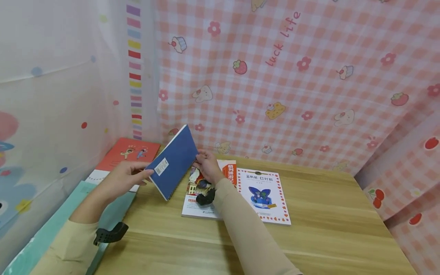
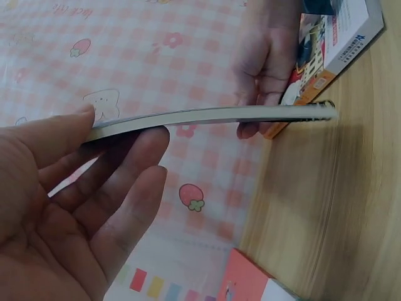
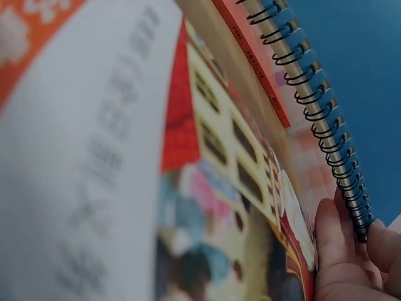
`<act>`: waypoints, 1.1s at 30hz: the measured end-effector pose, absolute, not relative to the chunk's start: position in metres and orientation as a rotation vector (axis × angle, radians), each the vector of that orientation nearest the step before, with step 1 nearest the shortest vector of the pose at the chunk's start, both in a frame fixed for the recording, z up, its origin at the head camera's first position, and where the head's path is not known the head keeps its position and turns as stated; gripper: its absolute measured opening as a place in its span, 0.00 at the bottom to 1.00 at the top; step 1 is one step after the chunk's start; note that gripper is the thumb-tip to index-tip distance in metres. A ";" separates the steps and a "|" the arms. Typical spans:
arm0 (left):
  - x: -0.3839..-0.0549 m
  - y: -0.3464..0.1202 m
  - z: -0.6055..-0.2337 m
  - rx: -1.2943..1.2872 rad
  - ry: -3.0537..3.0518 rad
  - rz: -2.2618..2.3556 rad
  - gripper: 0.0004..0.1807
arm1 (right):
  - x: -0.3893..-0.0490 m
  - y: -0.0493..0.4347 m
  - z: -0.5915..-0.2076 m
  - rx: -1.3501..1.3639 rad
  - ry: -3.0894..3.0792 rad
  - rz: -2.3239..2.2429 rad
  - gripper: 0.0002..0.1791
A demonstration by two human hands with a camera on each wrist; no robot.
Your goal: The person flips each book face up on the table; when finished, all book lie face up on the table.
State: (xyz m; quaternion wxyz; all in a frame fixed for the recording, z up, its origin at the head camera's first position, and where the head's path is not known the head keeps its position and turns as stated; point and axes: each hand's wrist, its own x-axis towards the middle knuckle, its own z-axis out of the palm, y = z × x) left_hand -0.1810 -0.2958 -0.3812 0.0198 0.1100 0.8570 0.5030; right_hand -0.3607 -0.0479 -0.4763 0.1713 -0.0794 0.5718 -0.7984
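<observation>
A blue spiral notebook [image 1: 180, 160] with a white barcode sticker is tilted up above the table, its back cover toward the head camera. My left hand [image 1: 123, 177] pinches one edge, thumb on one face and fingers on the other, as the left wrist view shows with the notebook [image 2: 213, 115] edge-on. My right hand [image 1: 210, 168] grips the opposite corner, at the end of the black wire binding [image 3: 326, 125]. Below that hand lies a colourful storybook [image 1: 197, 206], partly hidden by the wrist. Beside it is a white book [image 1: 252, 177] with a blue butterfly cover.
At the left of the wooden table [image 1: 326, 225] lie a red book [image 1: 120, 154] and a teal folder-like item [image 1: 79, 196]. A pink checked curtain [image 1: 254, 88] hangs behind, and a pale curtain [image 1: 62, 103] on the left. Each wrist carries a black band.
</observation>
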 end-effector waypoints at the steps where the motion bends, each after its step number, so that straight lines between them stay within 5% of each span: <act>1: -0.181 -0.295 -0.381 0.348 2.671 1.551 0.22 | -0.361 -0.049 -0.477 -0.218 1.623 -2.271 0.23; 12: -0.179 -0.291 -0.382 0.383 2.684 1.565 0.22 | -0.357 -0.051 -0.479 -0.198 1.630 -2.281 0.22; 19: -0.180 -0.288 -0.382 0.445 2.666 1.600 0.19 | -0.361 -0.052 -0.478 -0.291 1.581 -2.348 0.10; 33: -0.181 -0.280 -0.384 0.473 2.685 1.577 0.18 | -0.360 -0.054 -0.479 -0.258 1.568 -2.407 0.15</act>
